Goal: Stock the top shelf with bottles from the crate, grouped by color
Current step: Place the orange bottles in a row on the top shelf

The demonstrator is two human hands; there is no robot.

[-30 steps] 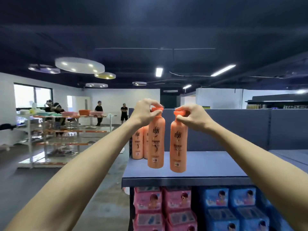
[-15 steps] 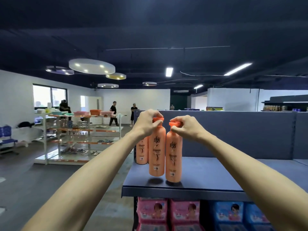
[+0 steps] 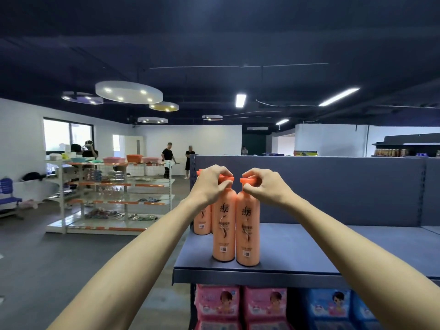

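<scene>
Two orange bottles stand upright side by side near the front left of the dark blue top shelf [image 3: 297, 248]. My left hand [image 3: 209, 184] grips the cap of the left orange bottle [image 3: 223, 229]. My right hand [image 3: 264, 186] pinches the cap of the right orange bottle [image 3: 247, 234]. Both bottle bases rest on the shelf surface. Behind them, at the shelf's left rear, stand more orange bottles [image 3: 202, 220], partly hidden by my left wrist. The crate is out of view.
The shelf's blue back panel [image 3: 333, 186] rises behind the bottles. Pink packs [image 3: 219, 306] and blue packs [image 3: 331, 308] fill the shelf below. An open aisle floor lies to the left, with a white rack [image 3: 107, 198] and people far off.
Both bottles came down from mid-air and now stand on the shelf, closer to the rear bottles. My hands stay on the caps.
</scene>
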